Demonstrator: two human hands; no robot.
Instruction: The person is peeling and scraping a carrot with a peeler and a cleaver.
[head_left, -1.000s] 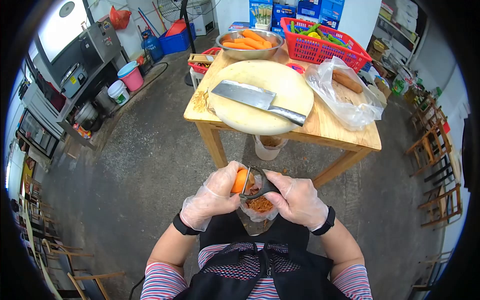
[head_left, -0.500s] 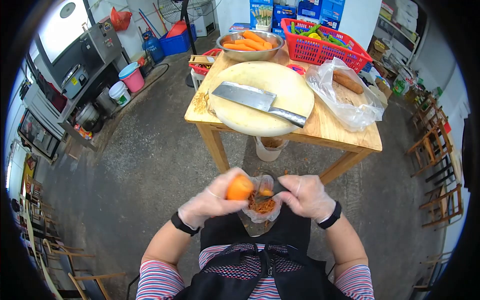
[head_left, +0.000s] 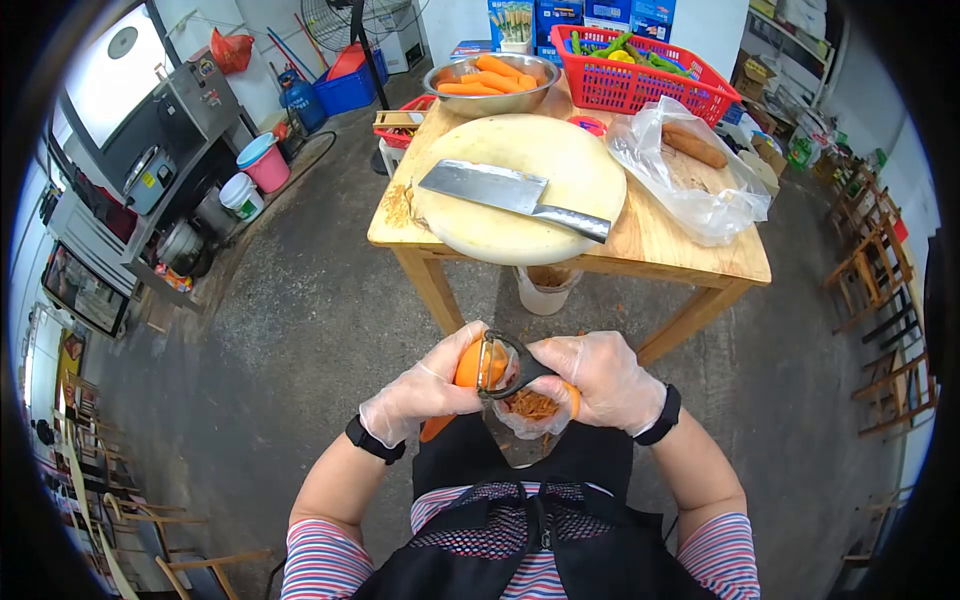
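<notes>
My left hand (head_left: 420, 396), in a clear plastic glove, is closed around a carrot (head_left: 467, 366) whose thick end faces the middle; its other end shows below the palm. In my right hand (head_left: 598, 385), gloved too, is a black-handled vegetable peeler (head_left: 524, 372). The peeler's metal blade lies against the carrot's end. An orange strip shows by the right fingers. Under both hands, between the knees, a plastic-lined container (head_left: 533, 408) holds orange peelings. A cleaver (head_left: 505, 194) rests on the round cutting board (head_left: 450, 225) in front.
The wooden table (head_left: 700, 262) also bears a steel bowl (head_left: 545, 97) of peeled carrots, a red basket (head_left: 640, 98) of green peppers, and a plastic bag (head_left: 690, 215) with unpeeled carrots. A white bucket (head_left: 547, 297) stands beneath. Chairs (head_left: 872, 275) line the right side.
The peeler has moved left from above the container onto the carrot's end. My left hand keeps its hold on the carrot. The view has shifted slightly.
</notes>
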